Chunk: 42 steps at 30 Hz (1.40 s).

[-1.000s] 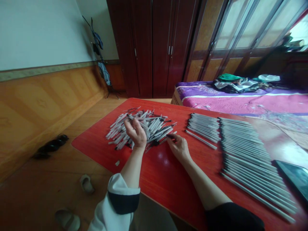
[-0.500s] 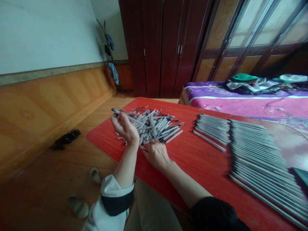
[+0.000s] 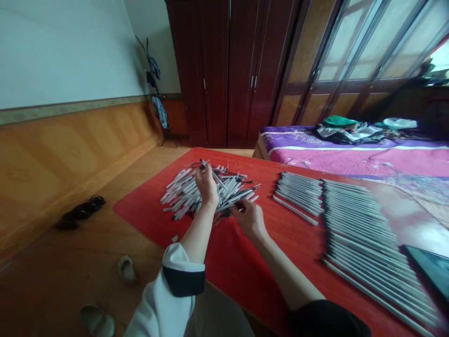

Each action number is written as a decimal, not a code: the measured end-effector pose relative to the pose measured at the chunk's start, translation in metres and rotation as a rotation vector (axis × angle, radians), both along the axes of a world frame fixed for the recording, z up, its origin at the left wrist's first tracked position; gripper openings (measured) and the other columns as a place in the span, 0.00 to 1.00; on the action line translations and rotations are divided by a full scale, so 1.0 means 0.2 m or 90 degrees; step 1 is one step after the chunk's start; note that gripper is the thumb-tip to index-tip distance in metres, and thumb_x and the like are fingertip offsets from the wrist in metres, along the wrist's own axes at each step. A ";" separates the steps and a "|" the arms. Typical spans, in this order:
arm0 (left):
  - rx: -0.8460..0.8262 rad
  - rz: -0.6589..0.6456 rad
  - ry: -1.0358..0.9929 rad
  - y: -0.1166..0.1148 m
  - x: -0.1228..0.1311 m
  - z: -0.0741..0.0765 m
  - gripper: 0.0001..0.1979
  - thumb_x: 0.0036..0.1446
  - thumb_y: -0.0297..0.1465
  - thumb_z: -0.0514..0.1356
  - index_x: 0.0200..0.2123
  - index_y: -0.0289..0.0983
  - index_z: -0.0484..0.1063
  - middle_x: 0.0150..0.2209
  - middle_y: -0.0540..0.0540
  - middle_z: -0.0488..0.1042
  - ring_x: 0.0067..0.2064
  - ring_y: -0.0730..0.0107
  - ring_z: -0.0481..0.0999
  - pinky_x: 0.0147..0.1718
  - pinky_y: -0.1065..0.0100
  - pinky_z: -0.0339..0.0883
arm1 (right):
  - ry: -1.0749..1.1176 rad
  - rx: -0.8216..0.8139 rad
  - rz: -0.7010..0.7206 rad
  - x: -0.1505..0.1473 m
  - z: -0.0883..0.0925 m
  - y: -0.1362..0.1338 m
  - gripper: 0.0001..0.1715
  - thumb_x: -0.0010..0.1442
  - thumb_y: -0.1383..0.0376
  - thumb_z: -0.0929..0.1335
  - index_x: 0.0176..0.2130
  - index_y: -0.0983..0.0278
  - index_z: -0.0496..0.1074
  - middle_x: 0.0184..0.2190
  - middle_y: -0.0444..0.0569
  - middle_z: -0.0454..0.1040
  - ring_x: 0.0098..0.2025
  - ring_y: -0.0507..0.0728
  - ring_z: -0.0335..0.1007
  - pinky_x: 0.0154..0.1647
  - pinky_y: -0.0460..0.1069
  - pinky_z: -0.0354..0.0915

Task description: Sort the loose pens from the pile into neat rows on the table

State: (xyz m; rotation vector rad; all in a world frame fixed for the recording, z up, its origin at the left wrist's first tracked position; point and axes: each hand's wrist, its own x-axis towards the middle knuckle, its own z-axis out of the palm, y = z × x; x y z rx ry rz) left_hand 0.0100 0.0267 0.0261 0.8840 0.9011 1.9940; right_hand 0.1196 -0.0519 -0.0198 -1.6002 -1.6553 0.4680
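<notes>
Single wide view from a camera on the person's head, looking forward and down from the near edge of a red table (image 3: pixel 238 262). The left hand (image 3: pixel 207 187) and right hand (image 3: pixel 249 217) reach away from the viewpoint over the table, close enough to show whole. The view takes in floor (image 3: pixel 140 178) left of the table, a tall wardrobe (image 3: pixel 213 70) past its far edge, and part of a bed (image 3: pixel 351 154) beyond the table's right side.
</notes>
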 end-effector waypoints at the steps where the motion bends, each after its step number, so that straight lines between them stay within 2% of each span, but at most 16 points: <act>1: -0.016 -0.032 -0.009 0.01 0.01 -0.03 0.13 0.54 0.41 0.55 0.32 0.37 0.61 0.18 0.55 0.70 0.15 0.80 0.65 0.15 0.79 0.54 | 0.091 0.005 -0.018 0.05 -0.01 0.03 0.12 0.52 0.59 0.66 0.30 0.65 0.75 0.25 0.50 0.76 0.28 0.56 0.71 0.27 0.46 0.61; 4: -0.024 -0.165 0.070 0.00 0.05 -0.11 0.13 0.52 0.40 0.58 0.31 0.36 0.62 0.16 0.56 0.69 0.13 0.82 0.61 0.14 0.79 0.51 | 0.288 0.020 -0.029 0.16 -0.05 0.08 0.15 0.48 0.57 0.68 0.30 0.66 0.75 0.20 0.48 0.74 0.24 0.55 0.69 0.23 0.46 0.61; 6: -0.038 -0.280 0.168 -0.02 0.08 -0.14 0.13 0.51 0.40 0.59 0.32 0.36 0.64 0.18 0.54 0.70 0.13 0.82 0.61 0.13 0.78 0.51 | 0.380 0.018 -0.025 0.17 -0.06 0.10 0.15 0.45 0.58 0.70 0.29 0.67 0.76 0.19 0.47 0.73 0.21 0.53 0.67 0.20 0.45 0.60; 8: -0.043 -0.359 0.236 -0.05 0.10 -0.15 0.13 0.51 0.40 0.60 0.33 0.35 0.66 0.19 0.53 0.71 0.14 0.81 0.62 0.14 0.78 0.53 | 0.473 0.011 -0.021 0.15 -0.06 0.11 0.14 0.42 0.60 0.71 0.29 0.67 0.75 0.18 0.45 0.73 0.19 0.51 0.64 0.18 0.45 0.59; 12: -0.039 -0.438 0.274 -0.08 0.14 -0.15 0.12 0.52 0.39 0.60 0.32 0.35 0.66 0.21 0.51 0.72 0.16 0.79 0.66 0.17 0.76 0.59 | 0.667 -0.007 -0.017 0.13 -0.04 0.12 0.12 0.39 0.63 0.72 0.27 0.68 0.74 0.19 0.44 0.72 0.19 0.49 0.64 0.19 0.44 0.60; 17: -0.049 -0.437 0.221 -0.08 0.14 -0.14 0.13 0.52 0.40 0.59 0.34 0.36 0.64 0.23 0.50 0.74 0.18 0.76 0.69 0.20 0.75 0.62 | 0.779 -0.022 -0.013 0.16 -0.04 0.12 0.15 0.39 0.64 0.73 0.30 0.68 0.75 0.24 0.48 0.76 0.24 0.51 0.69 0.24 0.45 0.64; 19: -0.064 -0.412 0.177 -0.07 0.13 -0.14 0.15 0.52 0.42 0.58 0.34 0.37 0.63 0.24 0.50 0.74 0.19 0.76 0.70 0.20 0.74 0.62 | 0.801 -0.030 -0.016 0.18 -0.04 0.12 0.14 0.39 0.64 0.73 0.29 0.68 0.74 0.25 0.49 0.76 0.25 0.52 0.71 0.25 0.46 0.65; 22: -0.082 -0.356 0.106 -0.04 0.11 -0.14 0.18 0.50 0.45 0.58 0.32 0.37 0.60 0.24 0.51 0.74 0.19 0.76 0.70 0.19 0.75 0.61 | 0.822 -0.059 -0.009 0.18 -0.03 0.12 0.13 0.39 0.64 0.73 0.27 0.67 0.72 0.24 0.49 0.75 0.23 0.52 0.71 0.22 0.45 0.65; 25: -0.084 -0.319 0.057 -0.01 0.08 -0.14 0.19 0.49 0.46 0.58 0.33 0.37 0.60 0.24 0.52 0.74 0.18 0.77 0.71 0.18 0.77 0.59 | 0.803 -0.075 0.018 0.17 -0.04 0.11 0.15 0.39 0.62 0.73 0.29 0.67 0.72 0.21 0.46 0.73 0.19 0.50 0.68 0.18 0.44 0.64; 28: -0.065 -0.291 0.014 0.01 0.05 -0.14 0.18 0.50 0.45 0.58 0.34 0.37 0.60 0.24 0.52 0.74 0.18 0.78 0.70 0.16 0.79 0.56 | 0.739 -0.074 0.050 0.15 -0.06 0.12 0.21 0.39 0.59 0.73 0.34 0.68 0.73 0.18 0.42 0.70 0.17 0.49 0.65 0.15 0.43 0.61; 31: -0.044 -0.275 -0.009 0.01 0.03 -0.14 0.18 0.50 0.44 0.59 0.35 0.37 0.60 0.24 0.52 0.74 0.19 0.77 0.72 0.18 0.78 0.59 | 0.678 -0.054 0.075 0.13 -0.08 0.12 0.27 0.38 0.59 0.73 0.39 0.68 0.72 0.17 0.40 0.69 0.16 0.50 0.64 0.14 0.43 0.60; 36: -0.041 -0.253 -0.011 0.01 0.02 -0.13 0.19 0.49 0.44 0.60 0.36 0.39 0.59 0.26 0.52 0.75 0.24 0.72 0.76 0.23 0.74 0.66 | 0.656 -0.076 0.086 0.11 -0.08 0.11 0.18 0.37 0.60 0.74 0.29 0.69 0.73 0.17 0.44 0.72 0.17 0.51 0.65 0.15 0.45 0.62; 42: -0.035 -0.223 0.008 0.02 0.02 -0.14 0.19 0.50 0.45 0.59 0.37 0.39 0.59 0.27 0.52 0.74 0.26 0.71 0.77 0.25 0.72 0.68 | 0.655 -0.077 0.111 0.11 -0.10 0.11 0.16 0.38 0.61 0.73 0.30 0.67 0.76 0.21 0.45 0.76 0.19 0.50 0.67 0.19 0.44 0.63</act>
